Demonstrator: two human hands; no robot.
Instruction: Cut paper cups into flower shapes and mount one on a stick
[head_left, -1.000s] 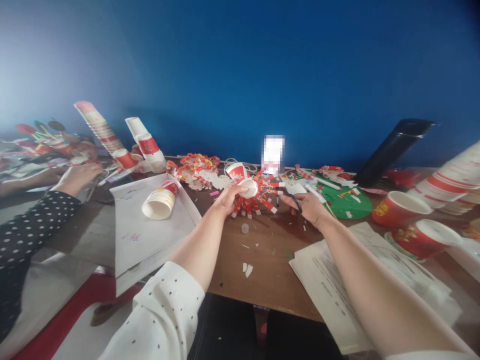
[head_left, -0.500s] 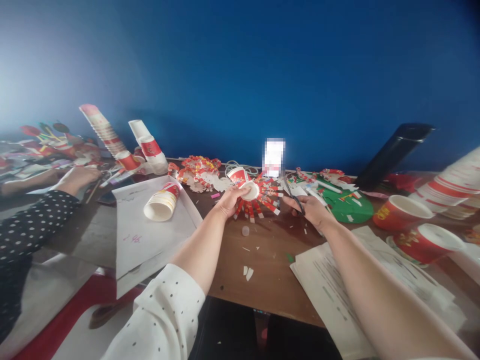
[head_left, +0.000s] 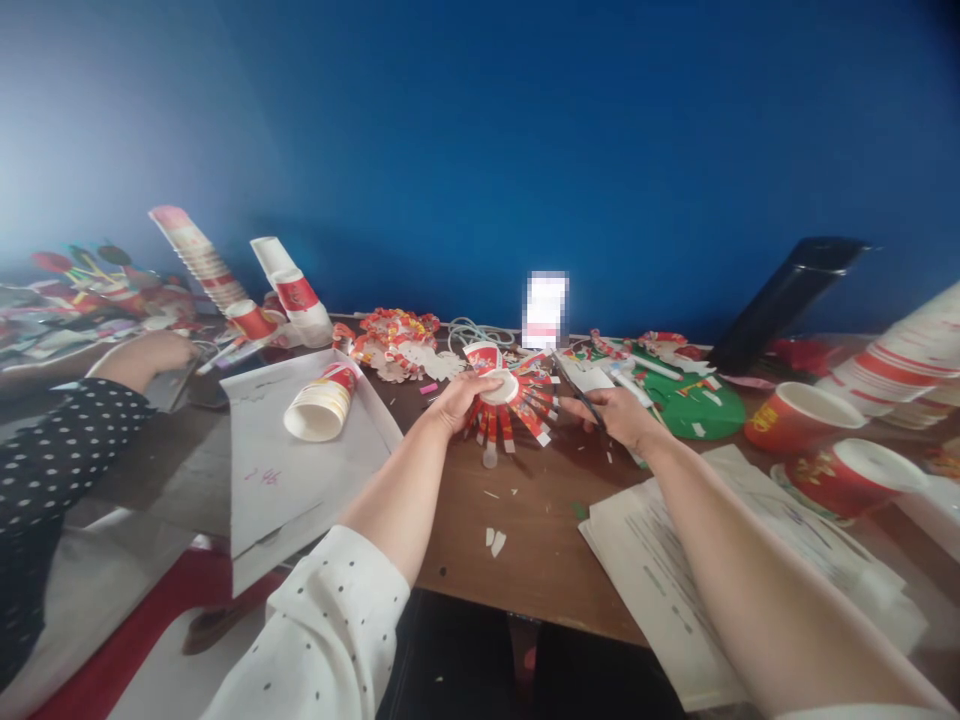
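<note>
My left hand (head_left: 459, 398) grips a red paper cup (head_left: 499, 387) whose wall is cut into many strips that fan out round its white base. One wide uncut piece of the wall stands up at the top left of it. In my right hand (head_left: 616, 412) is a pair of dark-handled scissors (head_left: 583, 392), fingers wrapped round the handles and the blades pointing up and away. The blades lie just right of the strips; whether they touch one, I cannot tell. Small white paper scraps (head_left: 495, 542) lie on the brown table (head_left: 457, 510) below the cup.
A stack of cups (head_left: 322, 405) lies on white paper at left, with tall cup stacks (head_left: 199, 255) behind. Red cut-paper pieces (head_left: 397, 340) and a green disc (head_left: 701, 410) lie at the back. Red cups (head_left: 802, 418) and papers (head_left: 675, 570) are right. A co-worker's arm (head_left: 67, 430) reaches in left.
The cut cup has turned a little in my left hand, and its strips hang slightly lower. The scissors have shifted slightly left, still in my right hand.
</note>
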